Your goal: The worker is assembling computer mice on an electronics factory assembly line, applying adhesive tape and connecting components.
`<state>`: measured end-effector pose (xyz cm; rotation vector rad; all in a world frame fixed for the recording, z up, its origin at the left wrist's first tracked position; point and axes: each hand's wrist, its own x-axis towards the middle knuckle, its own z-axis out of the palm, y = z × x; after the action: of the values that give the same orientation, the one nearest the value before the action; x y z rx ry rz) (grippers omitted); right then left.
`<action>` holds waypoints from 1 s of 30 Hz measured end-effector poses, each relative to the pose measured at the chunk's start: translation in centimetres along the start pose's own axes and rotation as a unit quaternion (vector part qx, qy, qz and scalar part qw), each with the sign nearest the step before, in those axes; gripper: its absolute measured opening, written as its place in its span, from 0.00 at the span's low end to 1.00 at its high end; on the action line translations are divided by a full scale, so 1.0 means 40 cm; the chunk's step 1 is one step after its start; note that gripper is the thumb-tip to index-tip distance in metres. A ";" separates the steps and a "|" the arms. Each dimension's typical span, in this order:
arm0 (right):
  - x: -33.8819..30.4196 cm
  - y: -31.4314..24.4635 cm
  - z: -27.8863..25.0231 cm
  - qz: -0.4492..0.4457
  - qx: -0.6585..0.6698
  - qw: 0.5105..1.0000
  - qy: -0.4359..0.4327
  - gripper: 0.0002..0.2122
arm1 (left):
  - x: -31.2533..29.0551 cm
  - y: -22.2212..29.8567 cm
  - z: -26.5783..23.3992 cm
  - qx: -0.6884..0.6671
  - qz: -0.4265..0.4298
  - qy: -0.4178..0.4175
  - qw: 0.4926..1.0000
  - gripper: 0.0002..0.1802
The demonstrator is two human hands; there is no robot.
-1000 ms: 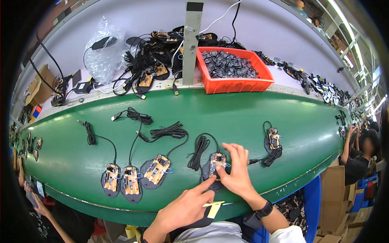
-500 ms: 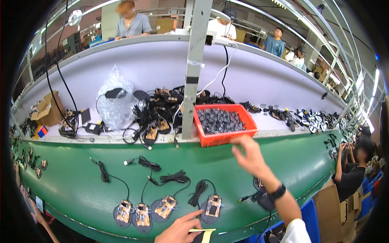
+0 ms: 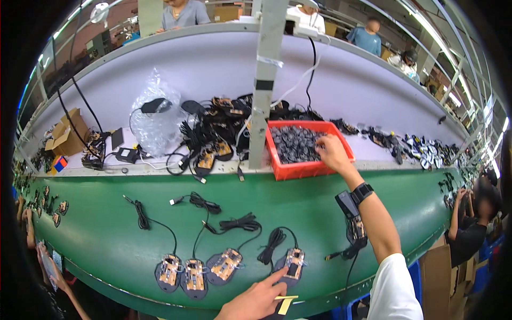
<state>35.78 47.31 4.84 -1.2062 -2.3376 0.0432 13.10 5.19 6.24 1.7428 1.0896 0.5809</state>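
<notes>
Pickup, likely: right hand (image 3: 334,153) is hovering near right edge of bin (image 3: 305,171), left hand (image 3: 257,299) is touching board (image 3: 298,258), grips unclear, pinch probably needed.

The green worktop (image 3: 101,218) looked smooth and glossy, the red tub (image 3: 305,172) shiny plastic, the dark pieces (image 3: 290,146) inside glossy plastic. The bag (image 3: 152,130) was clear, crinkled plastic; the box (image 3: 68,137), matt cardboard; the sleeve (image 3: 393,290), white cloth.

a white right sleeve (image 3: 396,288), black wrist strap (image 3: 363,192), boxy dark module (image 3: 346,205).
</notes>
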 end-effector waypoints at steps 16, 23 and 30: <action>-0.622 -0.411 -0.167 -0.014 0.292 0.953 -0.077 0.12 | 0.034 0.004 0.029 -0.024 0.029 -0.012 0.999 0.12; -0.625 -0.409 -0.170 -0.023 0.272 0.959 -0.076 0.12 | 0.033 0.001 0.038 -0.028 0.033 -0.004 0.999 0.12; -0.601 -0.406 -0.188 -0.053 0.225 0.964 -0.133 0.10 | 0.040 0.003 0.034 -0.045 0.029 -0.003 0.999 0.11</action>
<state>38.41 17.47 5.37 -0.8876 -2.4276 0.7006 14.98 5.90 5.63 1.7023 0.9966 0.6503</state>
